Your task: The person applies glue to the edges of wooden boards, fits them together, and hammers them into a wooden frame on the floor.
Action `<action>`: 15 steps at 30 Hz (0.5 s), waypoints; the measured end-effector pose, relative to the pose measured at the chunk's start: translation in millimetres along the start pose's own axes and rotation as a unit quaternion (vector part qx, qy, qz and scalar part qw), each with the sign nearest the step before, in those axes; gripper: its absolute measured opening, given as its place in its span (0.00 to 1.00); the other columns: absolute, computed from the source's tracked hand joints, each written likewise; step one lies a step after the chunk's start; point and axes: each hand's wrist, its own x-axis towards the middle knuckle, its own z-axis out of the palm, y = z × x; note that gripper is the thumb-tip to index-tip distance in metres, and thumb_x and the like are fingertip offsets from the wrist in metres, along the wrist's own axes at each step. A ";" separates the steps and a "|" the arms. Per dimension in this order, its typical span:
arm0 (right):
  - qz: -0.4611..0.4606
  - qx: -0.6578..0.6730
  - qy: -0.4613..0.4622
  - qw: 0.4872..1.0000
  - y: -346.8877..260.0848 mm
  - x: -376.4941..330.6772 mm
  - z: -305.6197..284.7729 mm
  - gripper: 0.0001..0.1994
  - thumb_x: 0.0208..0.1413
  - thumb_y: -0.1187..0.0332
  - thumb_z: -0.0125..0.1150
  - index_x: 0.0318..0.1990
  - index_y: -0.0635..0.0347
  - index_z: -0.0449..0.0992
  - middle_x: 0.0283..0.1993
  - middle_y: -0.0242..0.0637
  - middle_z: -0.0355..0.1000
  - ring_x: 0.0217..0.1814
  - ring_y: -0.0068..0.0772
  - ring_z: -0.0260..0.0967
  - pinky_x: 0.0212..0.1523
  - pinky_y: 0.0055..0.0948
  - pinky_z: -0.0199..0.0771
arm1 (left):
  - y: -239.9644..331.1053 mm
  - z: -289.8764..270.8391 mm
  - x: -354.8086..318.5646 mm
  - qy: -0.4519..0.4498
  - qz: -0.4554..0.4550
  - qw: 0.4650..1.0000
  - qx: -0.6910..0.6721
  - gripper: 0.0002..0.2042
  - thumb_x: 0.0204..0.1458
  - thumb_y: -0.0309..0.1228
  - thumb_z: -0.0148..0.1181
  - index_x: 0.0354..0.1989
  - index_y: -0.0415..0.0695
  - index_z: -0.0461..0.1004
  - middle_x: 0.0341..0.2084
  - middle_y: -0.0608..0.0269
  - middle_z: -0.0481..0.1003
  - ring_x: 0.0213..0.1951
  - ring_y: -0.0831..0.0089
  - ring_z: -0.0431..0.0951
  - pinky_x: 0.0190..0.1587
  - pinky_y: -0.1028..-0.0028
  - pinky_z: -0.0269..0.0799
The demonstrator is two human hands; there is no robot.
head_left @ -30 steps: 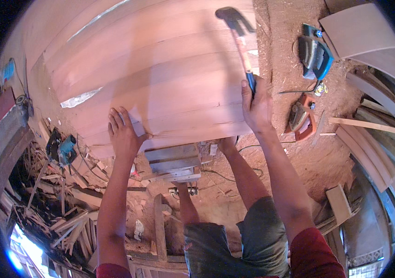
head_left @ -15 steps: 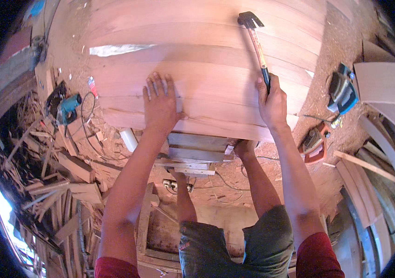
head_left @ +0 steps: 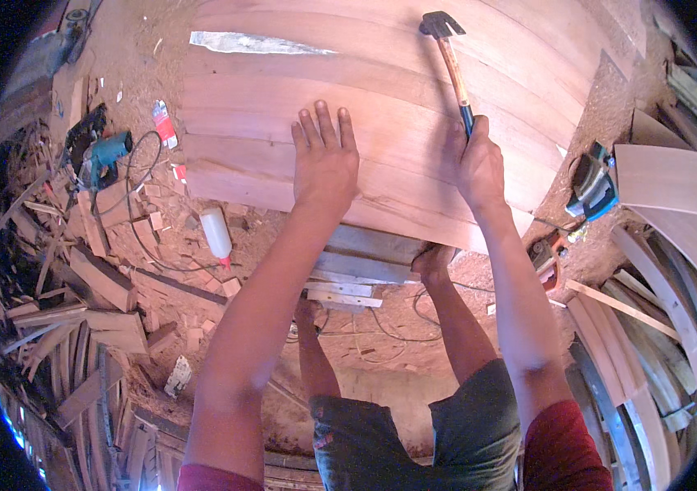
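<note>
A wide panel of wooden boards (head_left: 266, 98) lies in front of me, with a pale torn-looking strip (head_left: 258, 43) near its far left. My left hand (head_left: 328, 164) rests flat on the boards near the close edge, fingers stretched out and holding nothing. In my right hand (head_left: 482, 173) is a claw hammer (head_left: 453, 69), gripped by the dark end of its handle. Its black head points away from me, above the panel. My right fingers are wrapped round the grip. Beneath the panel's near edge, stacked planks (head_left: 373, 254) show between my feet.
On the left are a teal power tool (head_left: 109, 155) with a cord, a white bottle (head_left: 216, 233) and heaped wood offcuts (head_left: 103, 278). To the right stand a blue power tool (head_left: 592, 184), an orange one (head_left: 546, 260) and curved boards (head_left: 667, 176). Cords cross the sawdust floor.
My left hand has shifted right along the boards. The panel appears turned slightly in view, its near left corner higher. My right hand still holds the hammer, nearly in the same place.
</note>
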 end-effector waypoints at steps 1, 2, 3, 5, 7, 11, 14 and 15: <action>-0.003 0.011 -0.005 1.000 -2.8 -1.3 -4.4 0.15 0.64 0.58 0.48 0.42 0.63 0.62 0.28 0.62 0.73 0.32 0.68 0.72 0.32 0.57 0.69 | -0.4 2.2 -0.2 0.004 -0.001 1.000 0.009 0.51 0.44 0.45 0.69 0.70 0.35 0.44 0.68 0.32 0.44 0.69 0.37 0.47 0.69 0.46 0.42; -0.006 0.023 -0.010 1.000 -6.0 -3.0 -9.1 0.15 0.64 0.58 0.48 0.42 0.63 0.62 0.28 0.62 0.73 0.32 0.68 0.72 0.32 0.57 0.69 | -0.6 4.3 -1.0 0.007 -0.003 1.000 0.018 0.50 0.44 0.45 0.68 0.70 0.35 0.44 0.68 0.32 0.44 0.69 0.36 0.47 0.69 0.46 0.42; -0.008 0.035 -0.014 0.999 -7.9 -4.2 -12.4 0.15 0.64 0.58 0.48 0.43 0.63 0.62 0.28 0.62 0.73 0.32 0.68 0.72 0.32 0.57 0.69 | -1.0 3.6 -1.1 0.008 0.000 1.000 0.015 0.50 0.45 0.44 0.68 0.70 0.35 0.44 0.68 0.32 0.44 0.69 0.36 0.48 0.69 0.46 0.43; -0.041 0.076 0.057 0.995 -5.4 -10.0 -11.0 0.14 0.65 0.59 0.48 0.43 0.63 0.62 0.26 0.60 0.71 0.29 0.66 0.71 0.29 0.53 0.68 | -1.5 2.2 -1.5 0.010 0.003 1.000 0.009 0.49 0.46 0.43 0.67 0.70 0.35 0.44 0.68 0.31 0.45 0.68 0.35 0.48 0.68 0.46 0.43; -0.040 0.106 0.102 0.988 -0.9 -13.7 -5.6 0.14 0.66 0.59 0.48 0.43 0.62 0.62 0.25 0.61 0.71 0.29 0.66 0.71 0.28 0.53 0.68 | -0.5 2.4 -0.3 0.014 0.010 1.000 0.000 0.47 0.47 0.42 0.65 0.70 0.35 0.44 0.68 0.31 0.44 0.68 0.35 0.48 0.68 0.45 0.43; 0.030 0.019 0.047 0.998 16.9 -9.0 3.1 0.15 0.65 0.58 0.46 0.43 0.63 0.62 0.27 0.63 0.72 0.33 0.67 0.73 0.33 0.57 0.70 | 0.0 3.7 2.3 0.011 0.011 1.000 0.012 0.44 0.50 0.41 0.62 0.70 0.34 0.44 0.68 0.30 0.44 0.68 0.34 0.47 0.68 0.45 0.42; 0.042 0.014 0.015 0.999 16.9 -8.8 -2.7 0.15 0.64 0.57 0.47 0.43 0.62 0.62 0.28 0.64 0.72 0.34 0.69 0.72 0.33 0.58 0.70 | -2.8 4.1 -0.3 0.012 0.012 1.000 0.006 0.43 0.51 0.41 0.60 0.70 0.34 0.44 0.68 0.29 0.44 0.68 0.33 0.47 0.68 0.44 0.42; 0.023 0.039 0.034 0.998 19.9 -12.1 -5.0 0.15 0.65 0.57 0.47 0.44 0.62 0.63 0.29 0.63 0.73 0.34 0.68 0.72 0.33 0.57 0.69 | -4.0 7.0 -0.8 0.017 0.009 1.000 0.008 0.43 0.51 0.41 0.61 0.70 0.34 0.44 0.68 0.29 0.44 0.68 0.33 0.47 0.68 0.44 0.41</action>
